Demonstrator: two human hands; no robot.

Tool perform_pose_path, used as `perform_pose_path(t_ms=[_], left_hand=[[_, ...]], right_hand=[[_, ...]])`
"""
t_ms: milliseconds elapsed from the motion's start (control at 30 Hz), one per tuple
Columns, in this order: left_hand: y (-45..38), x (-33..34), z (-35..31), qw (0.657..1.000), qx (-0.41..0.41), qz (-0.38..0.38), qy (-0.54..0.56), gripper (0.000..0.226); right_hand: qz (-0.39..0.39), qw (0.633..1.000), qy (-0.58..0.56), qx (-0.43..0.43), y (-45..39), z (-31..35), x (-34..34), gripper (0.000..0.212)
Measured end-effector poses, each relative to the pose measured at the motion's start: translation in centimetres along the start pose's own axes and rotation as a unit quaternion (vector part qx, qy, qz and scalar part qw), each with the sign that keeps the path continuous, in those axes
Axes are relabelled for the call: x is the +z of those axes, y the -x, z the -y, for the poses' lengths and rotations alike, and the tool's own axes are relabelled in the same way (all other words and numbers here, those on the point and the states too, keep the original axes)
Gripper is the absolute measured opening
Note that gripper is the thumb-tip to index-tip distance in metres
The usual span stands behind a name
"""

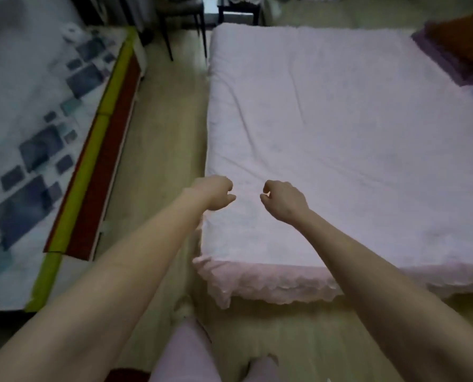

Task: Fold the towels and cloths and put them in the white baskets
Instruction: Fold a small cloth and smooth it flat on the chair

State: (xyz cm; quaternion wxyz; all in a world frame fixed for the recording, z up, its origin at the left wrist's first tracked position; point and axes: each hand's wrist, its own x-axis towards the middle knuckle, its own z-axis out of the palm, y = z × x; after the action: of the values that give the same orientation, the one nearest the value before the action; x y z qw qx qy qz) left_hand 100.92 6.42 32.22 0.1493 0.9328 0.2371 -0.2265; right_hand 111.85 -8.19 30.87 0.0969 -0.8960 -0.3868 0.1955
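Observation:
A pale pink cover (pixel 340 128) lies spread flat over a bed, its frilled edge hanging over the near side. My left hand (pixel 214 193) and my right hand (pixel 282 201) hover side by side over the cover's near left corner. Both hands are loosely curled with nothing in them. A stack of folded purple cloths (pixel 444 59) with an orange piece (pixel 461 37) on top lies at the bed's far right edge. No white basket is in view.
A second bed with a grey-blue patterned sheet (pixel 37 133) and a yellow and red border stands on the left. A strip of wooden floor (pixel 161 133) runs between the beds. Dark chair legs (pixel 185 28) stand at the far end. My legs are at the bottom.

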Motion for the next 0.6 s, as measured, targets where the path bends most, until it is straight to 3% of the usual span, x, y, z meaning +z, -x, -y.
perform_pose_path(t_ms=[233,400,600], left_hand=[[0.9,-4.2,21.0,0.991,-0.13,-0.017,0.036,0.042],[-0.5,-9.8,36.1,0.984,-0.173,-0.033,0.012,0.047],[-8.5,-16.5,47.0,0.985,-0.168,-0.027,0.007,0.045]], right_hand=[[0.066,0.991,0.039,-0.111,-12.7,18.0,4.4,0.029],[0.091,0.985,0.042,-0.137,-22.1,29.9,4.1,0.024],[0.075,0.988,0.042,-0.127,-34.7,37.0,1.6,0.022]])
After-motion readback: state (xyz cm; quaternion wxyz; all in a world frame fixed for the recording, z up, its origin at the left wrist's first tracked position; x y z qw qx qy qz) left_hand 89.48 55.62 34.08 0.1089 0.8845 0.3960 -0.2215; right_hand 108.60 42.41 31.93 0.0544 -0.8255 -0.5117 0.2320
